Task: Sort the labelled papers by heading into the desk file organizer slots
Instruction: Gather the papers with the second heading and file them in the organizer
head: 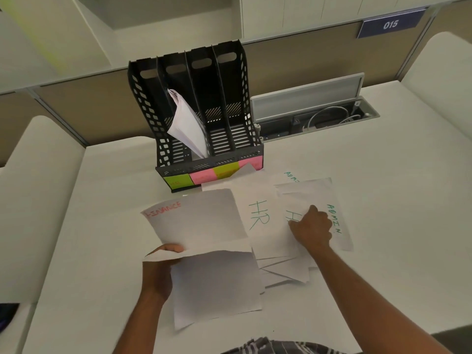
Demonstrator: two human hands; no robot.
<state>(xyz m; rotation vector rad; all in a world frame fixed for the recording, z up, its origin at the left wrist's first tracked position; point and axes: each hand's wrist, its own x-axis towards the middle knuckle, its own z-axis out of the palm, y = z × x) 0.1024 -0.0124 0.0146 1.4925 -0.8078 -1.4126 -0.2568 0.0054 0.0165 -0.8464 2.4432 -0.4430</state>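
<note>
A black file organizer stands at the back of the desk with green and pink sticky labels along its front. Several white sheets lean in its second slot from the left. My left hand grips a few sheets; the top one is headed FINANCE in red. My right hand presses fingers down on a sheet headed HR, covering part of the letters. Another HR sheet lies between the hands. ADMIN sheets lie at the right of the pile.
An open cable tray with white cables sits behind the pile at the right. A partition wall with a blue 015 sign runs along the back. More loose sheets lie under my right forearm.
</note>
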